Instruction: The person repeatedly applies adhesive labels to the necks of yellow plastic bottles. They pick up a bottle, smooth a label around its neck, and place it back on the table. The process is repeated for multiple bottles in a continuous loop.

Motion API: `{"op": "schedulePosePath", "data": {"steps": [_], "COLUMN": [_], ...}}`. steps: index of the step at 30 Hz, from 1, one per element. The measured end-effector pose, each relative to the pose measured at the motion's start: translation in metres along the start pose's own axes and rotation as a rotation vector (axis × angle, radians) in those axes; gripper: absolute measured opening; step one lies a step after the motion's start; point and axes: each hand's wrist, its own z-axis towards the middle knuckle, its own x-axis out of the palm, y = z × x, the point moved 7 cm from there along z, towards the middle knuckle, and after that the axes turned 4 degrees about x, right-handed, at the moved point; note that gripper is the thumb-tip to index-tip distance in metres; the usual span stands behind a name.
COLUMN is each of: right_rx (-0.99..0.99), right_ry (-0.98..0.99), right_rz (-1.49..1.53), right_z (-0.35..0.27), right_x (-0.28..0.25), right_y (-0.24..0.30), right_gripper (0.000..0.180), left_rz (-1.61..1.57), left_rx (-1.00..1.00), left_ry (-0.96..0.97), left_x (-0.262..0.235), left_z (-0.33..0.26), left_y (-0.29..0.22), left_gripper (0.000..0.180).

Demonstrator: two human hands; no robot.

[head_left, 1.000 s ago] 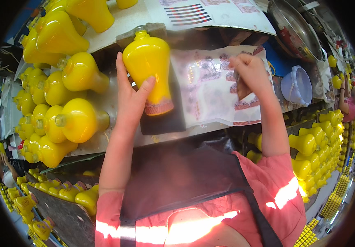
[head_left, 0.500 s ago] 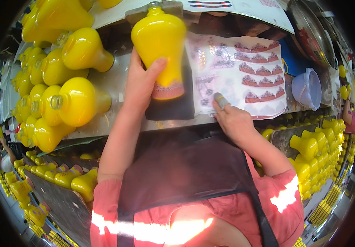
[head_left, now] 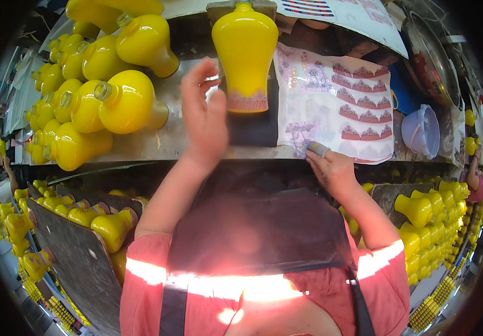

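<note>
- Yellow vases (head_left: 93,106) lay heaped on their sides, upper left of frame.
- Left hand (head_left: 205,120) was open, fingers spread, gripping nothing, just left of the yellow vase (head_left: 245,53).
- That vase lay top centre on a dark cloth (head_left: 255,123), long axis up-down in frame, neck away; left hand nearer.
- Right hand (head_left: 331,168), fingers curled, pinched the decal sheet (head_left: 336,106) at its lower edge, right of centre.
</note>
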Motion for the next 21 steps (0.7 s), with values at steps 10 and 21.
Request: {"op": "schedulePosePath", "data": {"steps": [10, 21], "right_rx": [0.857, 0.67], "right_ry": [0.2, 0.144], "right_rz": [1.328, 1.039], "right_z": [0.054, 0.131], "right_x": [-0.031, -0.086], "right_y": [-0.002, 0.025], "right_gripper": [0.026, 0.052], "left_rz": [0.439, 0.192], "left_rx": [0.582, 0.136], "left_ry": [0.398, 0.205], "left_x": [0.065, 0.017], "left_z": [-0.04, 0.018], "left_y": [-0.084, -0.082], "left_gripper": [0.046, 0.015]}}
